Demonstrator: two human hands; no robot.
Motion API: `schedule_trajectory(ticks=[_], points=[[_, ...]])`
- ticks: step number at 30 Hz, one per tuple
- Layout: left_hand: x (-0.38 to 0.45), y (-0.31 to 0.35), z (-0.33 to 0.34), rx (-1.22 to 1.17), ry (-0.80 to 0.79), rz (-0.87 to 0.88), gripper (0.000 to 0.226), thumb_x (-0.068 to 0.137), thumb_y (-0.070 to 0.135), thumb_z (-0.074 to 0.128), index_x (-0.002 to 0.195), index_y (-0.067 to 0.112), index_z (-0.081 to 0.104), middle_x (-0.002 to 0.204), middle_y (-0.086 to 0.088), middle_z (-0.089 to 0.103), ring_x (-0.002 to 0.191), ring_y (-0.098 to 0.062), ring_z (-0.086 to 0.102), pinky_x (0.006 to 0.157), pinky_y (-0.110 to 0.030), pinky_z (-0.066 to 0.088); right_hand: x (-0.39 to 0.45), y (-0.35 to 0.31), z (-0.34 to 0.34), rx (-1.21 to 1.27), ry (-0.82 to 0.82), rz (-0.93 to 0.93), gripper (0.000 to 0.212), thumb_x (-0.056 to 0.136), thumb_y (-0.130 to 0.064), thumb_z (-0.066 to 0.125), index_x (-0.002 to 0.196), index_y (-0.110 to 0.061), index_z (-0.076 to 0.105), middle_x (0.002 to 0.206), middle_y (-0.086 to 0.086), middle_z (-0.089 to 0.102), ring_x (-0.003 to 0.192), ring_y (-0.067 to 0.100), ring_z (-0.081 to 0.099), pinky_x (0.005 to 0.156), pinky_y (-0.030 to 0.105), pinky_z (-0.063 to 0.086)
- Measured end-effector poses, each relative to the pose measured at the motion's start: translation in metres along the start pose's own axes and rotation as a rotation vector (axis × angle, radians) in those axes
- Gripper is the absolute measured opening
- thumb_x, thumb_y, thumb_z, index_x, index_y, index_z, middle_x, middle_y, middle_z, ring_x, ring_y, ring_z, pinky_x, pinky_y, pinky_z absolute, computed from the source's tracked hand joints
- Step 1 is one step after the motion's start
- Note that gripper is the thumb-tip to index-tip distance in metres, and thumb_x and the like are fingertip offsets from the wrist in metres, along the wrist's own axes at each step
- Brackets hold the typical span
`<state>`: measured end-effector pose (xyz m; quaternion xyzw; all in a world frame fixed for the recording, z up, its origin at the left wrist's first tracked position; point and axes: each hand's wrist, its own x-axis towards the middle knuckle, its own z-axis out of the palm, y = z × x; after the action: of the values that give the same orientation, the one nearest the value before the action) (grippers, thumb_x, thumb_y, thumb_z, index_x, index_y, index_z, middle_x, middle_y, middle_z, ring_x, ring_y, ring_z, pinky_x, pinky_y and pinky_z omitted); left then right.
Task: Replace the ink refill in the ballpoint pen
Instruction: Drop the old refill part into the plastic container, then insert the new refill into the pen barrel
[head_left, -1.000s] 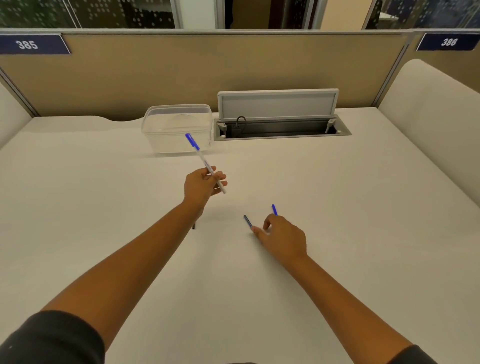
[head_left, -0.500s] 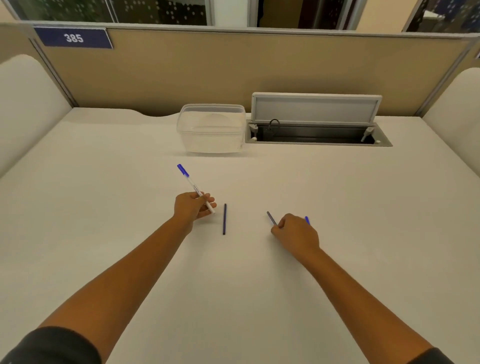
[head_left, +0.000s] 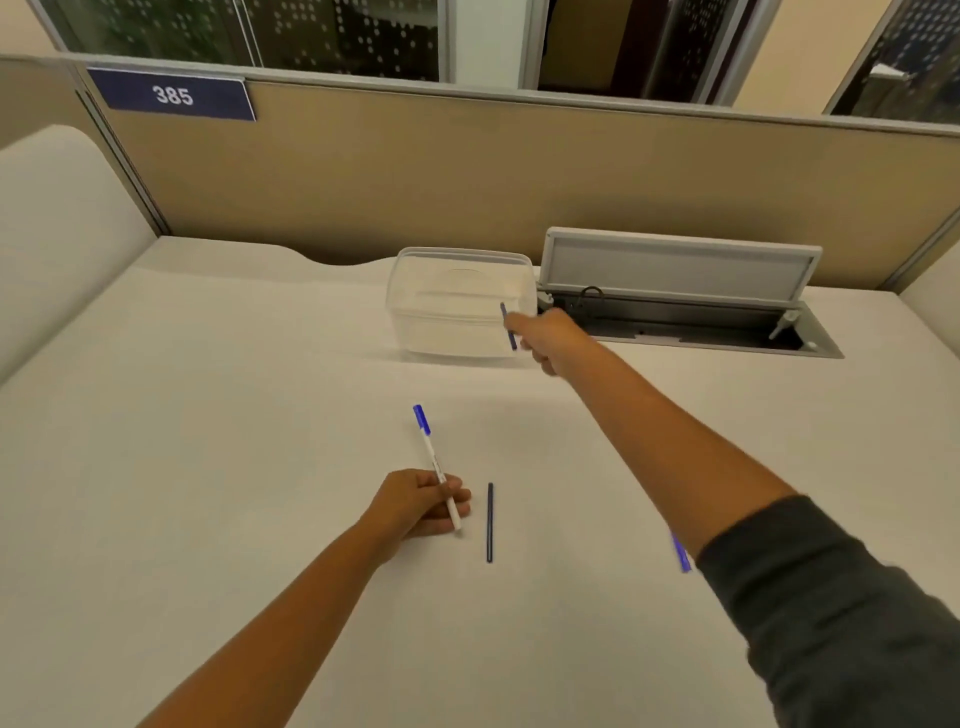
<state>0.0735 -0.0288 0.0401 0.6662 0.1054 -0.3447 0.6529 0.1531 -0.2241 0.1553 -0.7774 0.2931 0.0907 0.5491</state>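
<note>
My left hand (head_left: 415, 501) rests on the white desk and grips a white ballpoint pen barrel (head_left: 435, 462) with a blue end pointing up and away. A thin dark ink refill (head_left: 489, 522) lies on the desk just right of that hand. My right hand (head_left: 550, 338) is stretched far forward and pinches a second thin dark refill (head_left: 508, 326), held against the right side of a clear plastic container (head_left: 457, 301). A small blue pen piece (head_left: 680, 553) lies on the desk, partly hidden under my right forearm.
An open cable hatch (head_left: 680, 296) with its grey lid raised sits in the desk right of the container. A tan partition with a sign reading 385 (head_left: 171, 96) closes the back. White padded dividers stand at both sides.
My right hand lifted the refill off the desk and carried it forward to the clear container. The left hand kept the pen barrel and barely moved. The camera swung left.
</note>
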Motion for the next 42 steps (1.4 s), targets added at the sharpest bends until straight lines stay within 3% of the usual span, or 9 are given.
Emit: schedule_trajectory(ticks=[4,8,13,21,26,30,34,37,42], points=[[0.004,0.001,-0.003,-0.023,-0.019,-0.033,0.013,0.085,0.013,0.061,0.094,0.004,0.065,0.089,-0.01,0.073,0.072,-0.015,0.072,0.057,-0.025,0.057,0.033,-0.035,0.0,0.219,-0.007,0.037,0.027,0.091,-0.033,0.05,0.068,-0.018,0.047,0.059,-0.001,0.03,0.027,0.008,0.019,0.029,0.009,0.015],[0.008,-0.002,-0.002,-0.009,-0.001,-0.027,0.012,0.085,0.014,0.061,0.093,0.005,0.066,0.086,-0.009,0.074,0.072,-0.016,0.072,0.058,-0.026,0.058,0.044,-0.039,0.0,0.327,0.058,0.024,0.042,0.091,-0.044,0.049,0.11,-0.008,0.06,0.059,-0.002,0.034,0.044,0.01,0.02,0.029,0.011,0.017],[0.008,0.002,-0.002,-0.014,-0.019,-0.038,0.017,0.085,0.013,0.061,0.097,0.002,0.066,0.087,-0.01,0.073,0.069,-0.014,0.072,0.053,-0.024,0.056,0.017,0.004,0.009,0.034,0.123,-0.077,0.028,0.088,-0.041,0.055,0.087,-0.013,0.054,0.067,0.001,0.042,0.049,0.013,0.032,0.042,0.024,0.026],[-0.006,0.0,-0.002,-0.122,-0.033,-0.045,0.019,0.087,0.009,0.058,0.101,-0.003,0.062,0.088,-0.012,0.07,0.063,-0.013,0.071,0.056,-0.024,0.058,-0.073,0.141,0.02,-0.503,-0.092,-0.209,0.042,0.08,-0.047,0.063,0.106,-0.02,0.044,0.087,0.0,0.056,0.081,0.017,0.056,0.072,0.03,0.043],[-0.018,-0.014,0.005,-0.214,0.011,-0.032,0.014,0.088,0.008,0.055,0.095,-0.003,0.062,0.067,-0.006,0.073,0.06,-0.015,0.071,0.058,-0.026,0.059,-0.11,0.18,0.02,-0.817,-0.241,-0.495,0.057,0.083,-0.052,0.055,0.135,-0.039,0.035,0.125,0.0,0.043,0.112,0.017,0.048,0.089,0.03,0.044],[-0.035,-0.028,0.013,-0.216,0.049,0.0,0.012,0.088,0.007,0.055,0.091,-0.002,0.062,0.076,-0.011,0.071,0.059,-0.015,0.07,0.056,-0.025,0.059,-0.122,0.203,0.024,-1.036,-0.172,-0.684,0.051,0.09,-0.049,0.043,0.138,-0.031,0.037,0.138,-0.002,0.042,0.116,0.023,0.042,0.09,0.034,0.041],[-0.046,-0.038,0.02,-0.222,0.074,0.04,0.01,0.088,0.008,0.055,0.085,0.0,0.061,0.086,-0.014,0.066,0.056,-0.012,0.07,0.057,-0.024,0.058,-0.134,0.223,0.021,-1.067,-0.079,-0.76,0.059,0.091,-0.05,0.024,0.136,-0.016,0.042,0.141,0.001,0.046,0.119,0.028,0.046,0.09,0.04,0.041],[-0.049,-0.045,0.029,-0.218,0.095,0.057,0.01,0.088,0.009,0.056,0.085,0.0,0.061,0.086,-0.014,0.067,0.063,-0.015,0.069,0.057,-0.024,0.058,-0.143,0.231,0.024,-0.992,-0.046,-0.742,0.051,0.094,-0.042,0.039,0.139,-0.018,0.036,0.142,0.001,0.043,0.124,0.025,0.042,0.096,0.037,0.035],[-0.054,-0.055,0.043,-0.183,0.067,0.085,0.011,0.088,0.01,0.057,0.087,0.0,0.062,0.087,-0.014,0.068,0.069,-0.016,0.069,0.061,-0.025,0.059,-0.146,0.224,0.027,-1.019,-0.024,-0.736,0.05,0.094,-0.036,0.044,0.14,-0.018,0.035,0.139,0.008,0.044,0.123,0.029,0.041,0.096,0.041,0.036]])
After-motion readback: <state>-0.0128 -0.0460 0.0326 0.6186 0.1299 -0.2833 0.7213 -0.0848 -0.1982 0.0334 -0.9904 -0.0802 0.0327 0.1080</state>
